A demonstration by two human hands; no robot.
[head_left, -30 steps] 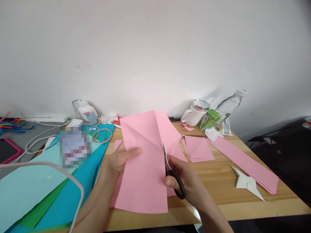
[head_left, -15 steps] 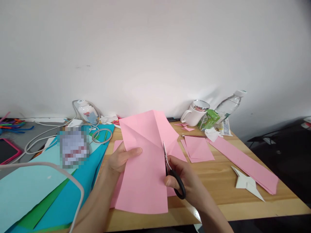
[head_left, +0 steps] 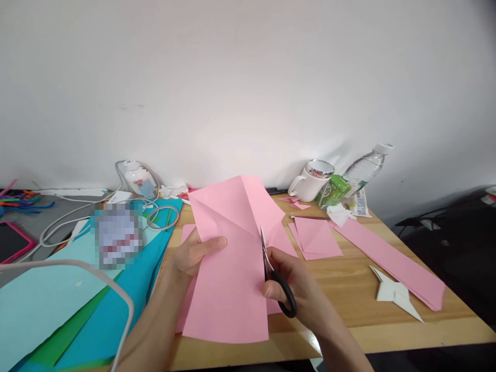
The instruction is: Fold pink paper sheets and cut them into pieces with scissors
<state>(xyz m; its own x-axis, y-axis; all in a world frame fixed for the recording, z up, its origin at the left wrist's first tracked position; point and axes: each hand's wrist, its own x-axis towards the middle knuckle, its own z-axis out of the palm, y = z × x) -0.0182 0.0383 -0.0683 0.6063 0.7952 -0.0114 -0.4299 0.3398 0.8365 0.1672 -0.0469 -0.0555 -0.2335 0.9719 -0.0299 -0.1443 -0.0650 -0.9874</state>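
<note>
A large pink paper sheet (head_left: pixel 228 258) with fold creases is held up over the wooden table (head_left: pixel 349 289). My left hand (head_left: pixel 194 253) pinches its left edge, thumb on top. My right hand (head_left: pixel 294 287) grips black-handled scissors (head_left: pixel 271 266), fingers through the loops. The blades point up and away, partway into the sheet's right side, with a cut strip of pink hanging to the right of them.
Pink offcuts (head_left: pixel 315 237) and a long pink strip (head_left: pixel 391 261) lie right of the sheet, beside a white folded paper shape (head_left: pixel 395 294). A white mug (head_left: pixel 312 181), green carton (head_left: pixel 333 191) and water bottle (head_left: pixel 364 168) stand at the back. Blue and green sheets (head_left: pixel 77 294) and cables (head_left: pixel 127 206) cover the left.
Almost nothing differs; the pink sheet has shifted very slightly while both hands and the scissors stay in place.
</note>
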